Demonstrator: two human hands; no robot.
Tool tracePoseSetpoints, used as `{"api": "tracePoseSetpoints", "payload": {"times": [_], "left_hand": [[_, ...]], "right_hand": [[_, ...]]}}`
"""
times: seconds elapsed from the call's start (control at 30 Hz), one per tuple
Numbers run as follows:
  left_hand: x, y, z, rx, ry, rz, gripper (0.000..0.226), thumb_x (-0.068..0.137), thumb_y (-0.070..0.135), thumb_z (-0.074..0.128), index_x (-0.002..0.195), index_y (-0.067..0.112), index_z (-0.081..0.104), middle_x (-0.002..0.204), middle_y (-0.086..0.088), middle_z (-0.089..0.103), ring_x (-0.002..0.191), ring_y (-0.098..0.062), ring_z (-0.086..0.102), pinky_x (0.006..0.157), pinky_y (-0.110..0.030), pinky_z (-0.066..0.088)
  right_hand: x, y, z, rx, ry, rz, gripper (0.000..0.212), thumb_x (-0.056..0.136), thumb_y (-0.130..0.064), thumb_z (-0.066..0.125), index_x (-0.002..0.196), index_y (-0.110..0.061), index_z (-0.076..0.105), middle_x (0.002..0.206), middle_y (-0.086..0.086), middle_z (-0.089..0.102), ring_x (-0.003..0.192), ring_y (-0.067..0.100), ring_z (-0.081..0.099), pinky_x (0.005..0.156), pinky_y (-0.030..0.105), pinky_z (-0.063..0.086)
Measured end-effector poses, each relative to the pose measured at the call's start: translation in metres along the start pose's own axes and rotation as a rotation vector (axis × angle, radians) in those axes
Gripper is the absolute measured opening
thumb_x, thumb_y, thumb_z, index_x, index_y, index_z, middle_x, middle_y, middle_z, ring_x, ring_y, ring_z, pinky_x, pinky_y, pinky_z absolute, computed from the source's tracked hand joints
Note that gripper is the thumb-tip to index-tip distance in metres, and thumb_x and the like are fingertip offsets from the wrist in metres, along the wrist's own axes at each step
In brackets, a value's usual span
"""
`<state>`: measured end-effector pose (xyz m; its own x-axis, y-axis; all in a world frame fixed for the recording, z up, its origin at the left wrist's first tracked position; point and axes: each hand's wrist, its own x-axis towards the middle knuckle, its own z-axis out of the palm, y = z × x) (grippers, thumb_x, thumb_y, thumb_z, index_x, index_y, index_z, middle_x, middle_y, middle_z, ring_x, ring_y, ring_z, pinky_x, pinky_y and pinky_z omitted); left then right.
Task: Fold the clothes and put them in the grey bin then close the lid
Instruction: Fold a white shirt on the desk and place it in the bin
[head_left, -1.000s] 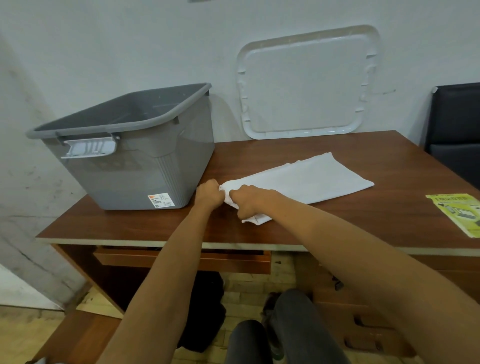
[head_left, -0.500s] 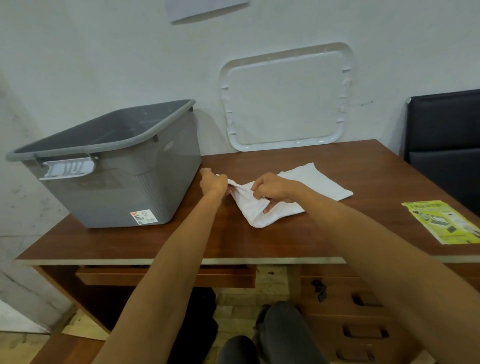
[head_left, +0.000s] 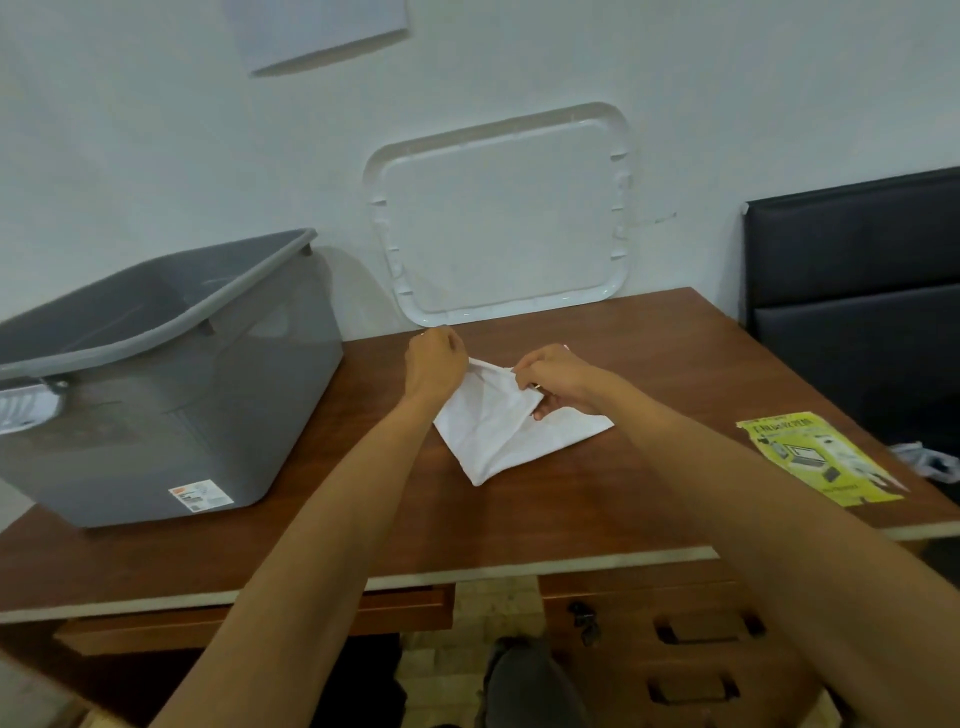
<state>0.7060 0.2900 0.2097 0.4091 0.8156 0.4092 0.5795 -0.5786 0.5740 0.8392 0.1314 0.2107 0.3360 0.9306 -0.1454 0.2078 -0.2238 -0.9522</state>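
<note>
The white cloth (head_left: 498, 431) is lying on the counter (head_left: 675, 364), about midway between its left and right edges and nearer the back edge than the front, not yet in the grey bin (head_left: 171, 395). A second ago it was stretching out as a long flat strip towards the right back corner. It is now showing as a shorter, doubled, roughly diamond-shaped bundle, so a fold across its length is judged to be under way. Both hands are working farther back on the counter than before. The left hand (head_left: 434, 364) is gripping the raised top edge of the cloth with curled fingers (head_left: 451, 340), and the right hand (head_left: 558, 382) is pinching the same edge just beside it, with some of its fingers tucked under the upper layer. The lower corner of the cloth is resting flat and pointing towards the front edge. The bin is standing open at the left end of the counter, apart from the cloth. The lid (head_left: 501, 218) is leaning upright against the wall at the back edge, so closing is still outstanding. A yellow leaflet (head_left: 821, 457) is lying at the right edge, well clear of the work. Judgement: folding is advancing, with loading and closing still to follow.
</note>
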Motion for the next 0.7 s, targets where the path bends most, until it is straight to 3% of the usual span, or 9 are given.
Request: {"api": "tracePoseSetpoints", "payload": {"times": [0.1,0.23,0.33,0.43,0.53,0.7], "left_hand": [[0.007,0.018,0.017,0.011,-0.064,0.037,0.026,0.095,0.008,0.049,0.1,0.005,0.075,0.102,-0.007,0.073,0.092,-0.022,0.064,0.076,-0.03,0.046],[0.016,0.035,0.038,0.092,-0.222,0.168,0.028,0.093,0.008,0.049,0.108,0.007,0.073,0.112,-0.006,0.072,0.106,-0.026,0.064,0.092,-0.04,0.053],[0.023,0.039,0.054,0.254,-0.28,0.334,0.025,0.085,0.002,0.051,0.102,0.012,0.067,0.104,-0.007,0.07,0.098,-0.031,0.066,0.081,-0.044,0.055],[0.027,0.046,0.07,0.342,-0.271,0.381,0.018,0.09,0.006,0.047,0.099,0.011,0.061,0.099,-0.01,0.068,0.09,-0.034,0.064,0.074,-0.043,0.054],[0.027,0.059,0.082,0.398,-0.246,0.41,0.017,0.096,0.006,0.045,0.104,0.007,0.059,0.102,-0.014,0.066,0.092,-0.036,0.062,0.069,-0.039,0.045],[0.025,0.072,0.103,0.457,-0.22,0.43,0.02,0.097,0.006,0.043,0.111,0.006,0.057,0.107,-0.017,0.061,0.098,-0.038,0.061,0.071,-0.038,0.038]], "right_hand": [[0.001,0.015,-0.019,0.044,0.026,0.02,0.01,0.085,0.002,0.057,0.09,0.002,0.066,0.078,0.012,0.057,0.071,0.028,0.056,0.06,0.033,0.057],[0.003,0.033,-0.044,0.072,0.074,0.047,0.015,0.084,0.0,0.059,0.098,-0.002,0.065,0.089,0.015,0.055,0.078,0.03,0.056,0.062,0.034,0.059],[0.001,0.043,-0.06,0.09,0.095,0.051,0.013,0.083,-0.001,0.059,0.095,-0.004,0.063,0.091,0.015,0.054,0.079,0.03,0.056,0.062,0.035,0.058],[0.0,0.052,-0.072,0.064,0.133,0.088,0.011,0.084,-0.002,0.059,0.094,0.003,0.063,0.092,0.015,0.053,0.079,0.029,0.055,0.063,0.036,0.06],[0.0,0.057,-0.079,0.029,0.174,0.127,0.026,0.088,0.0,0.057,0.106,0.018,0.06,0.096,0.015,0.056,0.077,0.026,0.058,0.059,0.033,0.06],[0.001,0.062,-0.085,-0.031,0.247,0.149,0.033,0.091,-0.002,0.058,0.119,0.016,0.06,0.101,0.015,0.059,0.081,0.025,0.063,0.061,0.035,0.062]]}}
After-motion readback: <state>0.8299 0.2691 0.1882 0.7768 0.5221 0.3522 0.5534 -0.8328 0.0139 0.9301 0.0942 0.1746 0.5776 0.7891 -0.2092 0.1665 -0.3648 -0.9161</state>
